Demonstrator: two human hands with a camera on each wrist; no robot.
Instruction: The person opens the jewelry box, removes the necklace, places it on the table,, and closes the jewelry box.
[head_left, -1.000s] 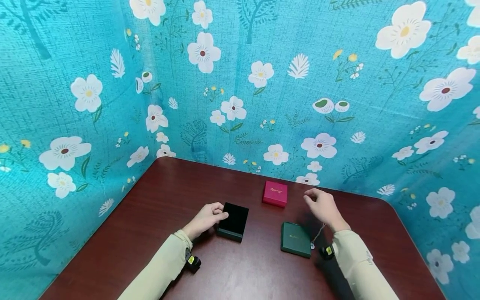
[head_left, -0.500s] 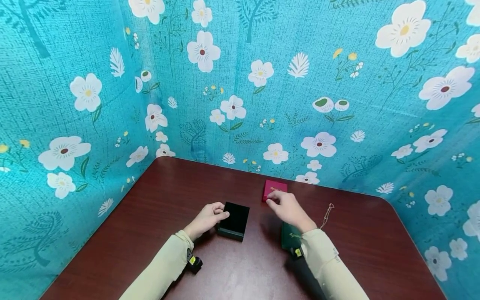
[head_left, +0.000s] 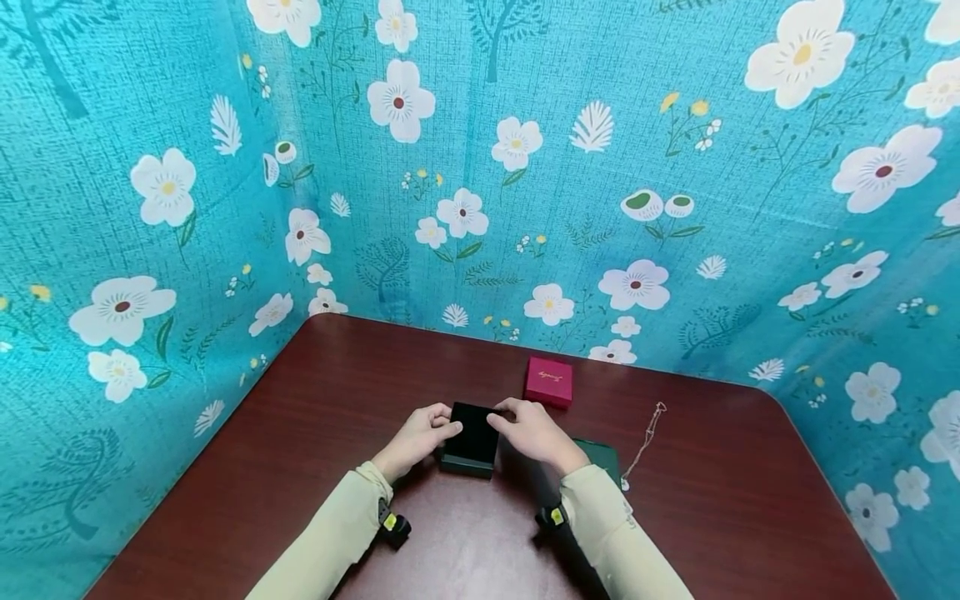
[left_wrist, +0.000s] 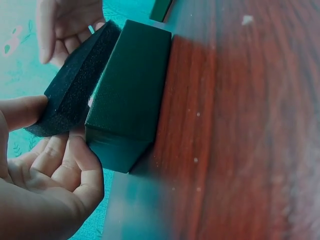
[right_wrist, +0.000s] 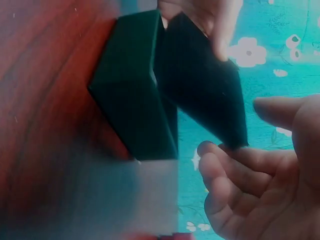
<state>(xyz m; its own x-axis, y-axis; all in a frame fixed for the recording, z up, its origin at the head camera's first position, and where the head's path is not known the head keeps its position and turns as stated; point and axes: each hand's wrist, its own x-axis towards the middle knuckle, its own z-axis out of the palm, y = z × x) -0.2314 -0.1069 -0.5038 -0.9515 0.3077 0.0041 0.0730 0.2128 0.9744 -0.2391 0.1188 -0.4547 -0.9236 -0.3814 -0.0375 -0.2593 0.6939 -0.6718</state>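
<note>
A black foam pad point(left_wrist: 75, 80) sits tilted partway out of a dark green box base point(left_wrist: 130, 85) on the table. My left hand point(head_left: 415, 439) pinches one end of the pad between thumb and fingers. Across from it, my right hand point(head_left: 536, 434) is at the pad's other end; in the right wrist view its fingers point(right_wrist: 250, 160) are at the pad's corner and its thumb stands apart. Partly behind the right wrist lies a green lid point(head_left: 602, 461). A thin chain necklace point(head_left: 649, 433) with a small pendant lies beside that lid.
A closed red box point(head_left: 549, 380) with gold lettering stands behind the right hand. The brown table point(head_left: 360, 358) ends at a blue flowered curtain point(head_left: 465, 275) at the back and sides.
My right hand has moved left from over the necklace side, past the green lid, to the black pad. The necklace now lies on the table in full view. My left hand has stayed at the pad.
</note>
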